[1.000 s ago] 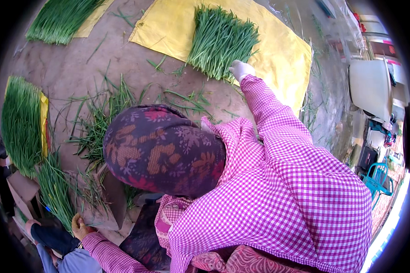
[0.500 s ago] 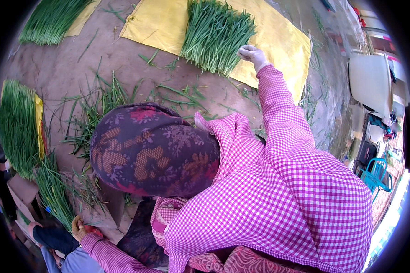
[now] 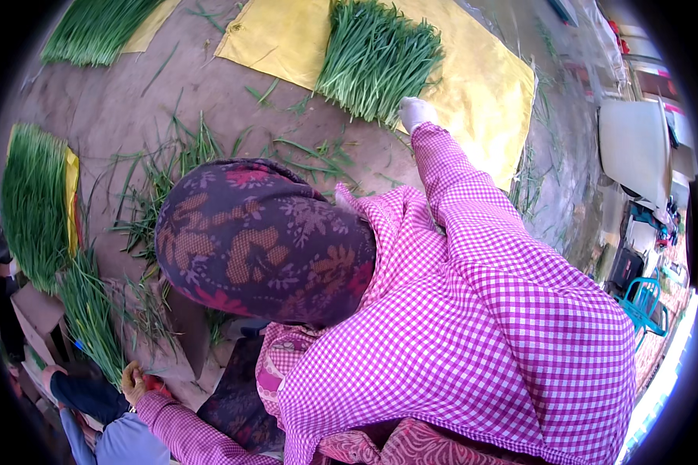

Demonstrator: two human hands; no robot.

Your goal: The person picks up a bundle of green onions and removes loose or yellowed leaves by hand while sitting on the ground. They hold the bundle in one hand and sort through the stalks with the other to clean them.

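Note:
Neither of my hands shows in the head view. Close in front is a co-worker in a dark floral headscarf (image 3: 264,240) and a pink checked jacket (image 3: 473,333). That person's white-gloved hand (image 3: 417,112), its fingers curled, is at the lower right edge of a pile of green stalks like garlic chives (image 3: 376,62) lying on a yellow sheet (image 3: 488,101). The co-worker's other hand, in a brownish glove (image 3: 133,384), is at the near end of a loose bunch of the same greens (image 3: 89,314). Whether it grips them is unclear.
More green piles lie at the far left (image 3: 97,31) and left side (image 3: 35,201). Loose leaves (image 3: 163,170) litter the brown ground. A cardboard box (image 3: 43,310) and another person (image 3: 124,442) are at lower left. On the right are a white container (image 3: 634,147) and a teal chair (image 3: 644,304).
The co-worker's white-gloved hand has moved slightly left and nearer, along the pile's lower right edge. The whole view has turned slightly. The brownish-gloved hand stays by the loose bunch.

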